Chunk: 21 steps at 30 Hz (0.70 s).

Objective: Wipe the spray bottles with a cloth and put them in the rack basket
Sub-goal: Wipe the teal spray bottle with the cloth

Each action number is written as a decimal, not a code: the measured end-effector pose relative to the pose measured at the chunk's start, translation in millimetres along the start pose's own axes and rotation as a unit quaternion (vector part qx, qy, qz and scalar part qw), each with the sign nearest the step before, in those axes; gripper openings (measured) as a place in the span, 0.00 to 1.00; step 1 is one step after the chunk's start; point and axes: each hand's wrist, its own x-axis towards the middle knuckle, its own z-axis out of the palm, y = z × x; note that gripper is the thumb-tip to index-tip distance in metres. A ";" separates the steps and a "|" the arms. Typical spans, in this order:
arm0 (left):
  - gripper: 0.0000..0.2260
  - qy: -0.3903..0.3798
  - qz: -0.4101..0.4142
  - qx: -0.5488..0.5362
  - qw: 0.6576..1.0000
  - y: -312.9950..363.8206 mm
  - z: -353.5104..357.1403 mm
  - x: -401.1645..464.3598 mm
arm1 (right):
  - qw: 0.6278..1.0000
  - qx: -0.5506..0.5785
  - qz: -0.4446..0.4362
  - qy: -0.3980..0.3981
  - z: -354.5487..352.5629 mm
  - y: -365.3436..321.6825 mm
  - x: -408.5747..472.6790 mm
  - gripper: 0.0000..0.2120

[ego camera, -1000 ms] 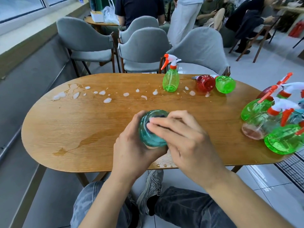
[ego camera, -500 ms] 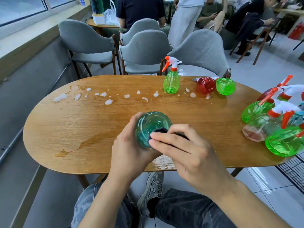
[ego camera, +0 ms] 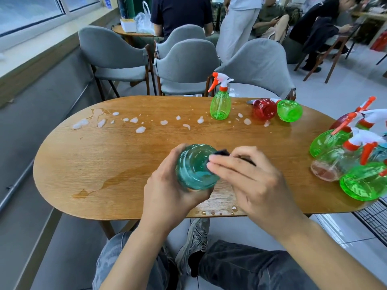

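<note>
My left hand (ego camera: 165,197) grips a teal spray bottle (ego camera: 193,166) over the table's near edge, its base turned toward me. My right hand (ego camera: 251,181) holds a dark cloth (ego camera: 222,152) against the bottle's right side; most of the cloth is hidden under my fingers. A green spray bottle (ego camera: 220,105) stands upright at the table's far side. A red bottle (ego camera: 264,109) and a green bottle (ego camera: 290,110) lie beside it. Several more bottles (ego camera: 351,160) lie heaped at the right end. A black wire basket (ego camera: 374,218) shows at the right edge, below the table.
The oval wooden table (ego camera: 104,164) carries foam blobs (ego camera: 140,129) along its far side and a wet streak (ego camera: 109,182) at the near left. Grey chairs (ego camera: 184,65) stand behind the table, with people seated and standing beyond them. My legs are under the table's near edge.
My right hand has slid the cloth from the bottle's base round to its right side. More of the teal base now shows. My left hand keeps its grip.
</note>
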 end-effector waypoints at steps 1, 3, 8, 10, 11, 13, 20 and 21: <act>0.40 -0.002 0.003 0.004 1.000 2.1 1.9 0.6 | 1.000 -0.002 0.015 0.013 1.6 0.2 2.9 0.21; 0.40 -0.006 0.006 0.002 1.000 6.7 5.8 2.0 | 0.999 0.007 0.021 0.028 5.7 -5.3 9.1 0.19; 0.40 0.002 0.010 0.001 1.000 2.9 -0.1 3.9 | 0.999 0.033 -0.008 0.003 10.6 -13.6 6.4 0.21; 0.40 0.008 0.012 0.004 1.000 -2.2 -1.5 2.7 | 0.998 0.031 0.052 0.025 9.9 -9.3 3.5 0.21; 0.39 0.012 0.008 -0.005 1.000 -3.9 -1.3 2.1 | 0.993 0.042 0.101 0.047 9.9 -6.4 3.9 0.20; 0.38 0.024 -0.004 -0.035 0.999 -4.6 -0.3 1.1 | 0.966 0.110 0.218 0.085 9.7 -2.1 8.6 0.17; 0.44 -0.027 -0.028 -0.108 0.993 -7.4 9.8 3.4 | 0.864 0.323 0.385 0.028 17.3 -4.2 15.3 0.16; 0.46 -0.041 -0.029 -0.125 0.991 -7.0 11.1 2.4 | 0.856 0.333 0.394 0.035 17.7 -2.1 14.0 0.16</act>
